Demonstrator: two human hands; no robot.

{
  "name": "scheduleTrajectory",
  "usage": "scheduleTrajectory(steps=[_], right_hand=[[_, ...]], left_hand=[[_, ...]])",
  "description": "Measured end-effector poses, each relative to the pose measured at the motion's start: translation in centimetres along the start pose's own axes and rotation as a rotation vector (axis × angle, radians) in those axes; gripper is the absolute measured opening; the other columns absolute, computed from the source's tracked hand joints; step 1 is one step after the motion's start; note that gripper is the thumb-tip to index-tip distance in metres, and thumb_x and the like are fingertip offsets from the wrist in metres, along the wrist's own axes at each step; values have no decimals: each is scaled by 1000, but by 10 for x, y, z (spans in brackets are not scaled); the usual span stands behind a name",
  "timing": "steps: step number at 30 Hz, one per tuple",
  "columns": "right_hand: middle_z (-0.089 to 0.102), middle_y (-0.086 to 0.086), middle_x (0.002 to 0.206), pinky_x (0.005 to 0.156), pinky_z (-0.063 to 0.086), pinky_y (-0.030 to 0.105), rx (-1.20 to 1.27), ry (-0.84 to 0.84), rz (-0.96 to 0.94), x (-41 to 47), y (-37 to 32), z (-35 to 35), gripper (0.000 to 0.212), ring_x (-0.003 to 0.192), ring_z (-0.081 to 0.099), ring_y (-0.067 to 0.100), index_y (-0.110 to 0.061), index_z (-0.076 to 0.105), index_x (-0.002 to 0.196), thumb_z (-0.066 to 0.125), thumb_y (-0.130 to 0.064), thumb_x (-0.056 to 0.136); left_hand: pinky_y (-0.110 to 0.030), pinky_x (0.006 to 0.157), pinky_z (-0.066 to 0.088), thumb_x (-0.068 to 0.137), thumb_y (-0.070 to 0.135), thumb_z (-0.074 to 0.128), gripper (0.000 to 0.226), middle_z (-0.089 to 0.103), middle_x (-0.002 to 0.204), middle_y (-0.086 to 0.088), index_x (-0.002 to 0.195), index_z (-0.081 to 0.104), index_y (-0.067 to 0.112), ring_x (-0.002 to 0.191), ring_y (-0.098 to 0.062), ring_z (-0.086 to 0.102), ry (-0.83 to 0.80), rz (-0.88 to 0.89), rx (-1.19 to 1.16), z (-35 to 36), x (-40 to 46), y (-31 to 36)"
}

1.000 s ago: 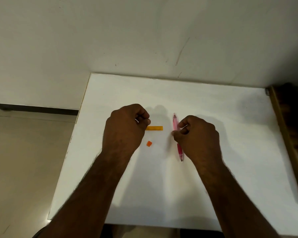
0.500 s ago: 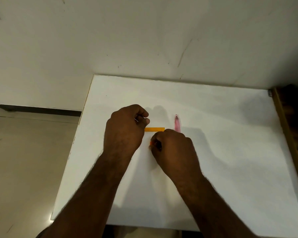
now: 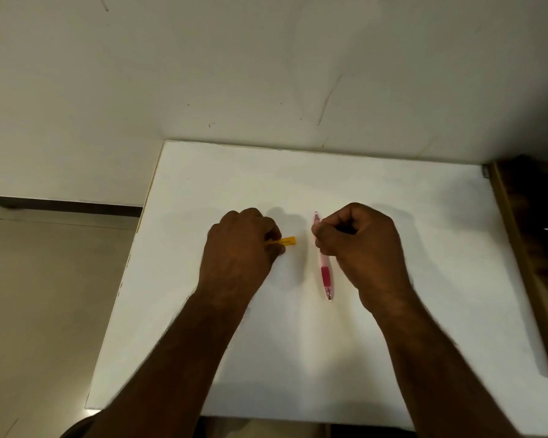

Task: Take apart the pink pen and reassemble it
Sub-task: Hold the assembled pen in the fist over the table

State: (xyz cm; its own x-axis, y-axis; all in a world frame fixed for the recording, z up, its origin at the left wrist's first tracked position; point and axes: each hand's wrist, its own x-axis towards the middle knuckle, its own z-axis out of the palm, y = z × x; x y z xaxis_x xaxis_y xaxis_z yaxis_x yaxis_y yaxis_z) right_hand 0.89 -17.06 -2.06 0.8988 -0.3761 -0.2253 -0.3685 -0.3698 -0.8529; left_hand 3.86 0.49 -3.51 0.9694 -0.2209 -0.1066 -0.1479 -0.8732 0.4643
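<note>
left hand [image 3: 239,251] pinches flat orange strip [image 3: 285,241]; right hand [image 3: 359,245] curled beside slim pink pen [image 3: 325,270]

White surface [image 3: 393,197] against pale scuffed wall [image 3: 266,74]. Beige tiled floor [image 3: 45,295] at left, dark skirting [image 3: 67,205]. Dark wooden furniture [image 3: 538,235] at right.

The pen [image 3: 326,273] is laid lengthwise on the table [image 3: 393,311], right of centre. The right hand [image 3: 358,245] is placed at its far half; the left hand [image 3: 239,251] is positioned well to its left.
</note>
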Motion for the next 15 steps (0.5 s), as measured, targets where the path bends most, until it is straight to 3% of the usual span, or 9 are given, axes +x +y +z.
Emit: scheduleTrajectory(steps=[4, 8, 11, 15], right_hand=[[78, 2, 76, 75, 65, 38, 332, -14, 100, 1, -5, -3, 11, 71, 77, 19, -15, 73, 88, 82, -9, 85], [80, 8, 87, 74, 61, 29, 587, 12, 137, 1, -11, -8, 10, 82, 79, 27, -10, 76, 92, 80, -4, 86], [80, 11, 91, 76, 61, 28, 676, 15, 115, 1, -13, -11, 9, 85, 79, 30, -7, 77, 94, 78, -2, 87], [80, 10, 94, 76, 61, 29, 652, 7, 77, 1, -14, -11, 10, 86, 79, 29, -10, 77, 95, 78, -4, 87]], left_hand=[[-30, 73, 48, 86, 37, 73, 14, 62, 87, 7, 92, 72, 25, 83, -15, 60, 34, 33, -101, 2, 0, 2], [-22, 72, 49, 85, 34, 75, 11, 66, 85, 11, 90, 71, 26, 79, -7, 62, 191, 92, -369, -1, 0, 11], [-12, 70, 44, 85, 32, 77, 12, 67, 86, 13, 92, 73, 24, 81, -4, 63, 268, 128, -445, -4, 0, 17], [-11, 71, 44, 86, 32, 77, 14, 69, 88, 10, 94, 74, 21, 79, -6, 63, 288, 157, -438, -7, -2, 20]])
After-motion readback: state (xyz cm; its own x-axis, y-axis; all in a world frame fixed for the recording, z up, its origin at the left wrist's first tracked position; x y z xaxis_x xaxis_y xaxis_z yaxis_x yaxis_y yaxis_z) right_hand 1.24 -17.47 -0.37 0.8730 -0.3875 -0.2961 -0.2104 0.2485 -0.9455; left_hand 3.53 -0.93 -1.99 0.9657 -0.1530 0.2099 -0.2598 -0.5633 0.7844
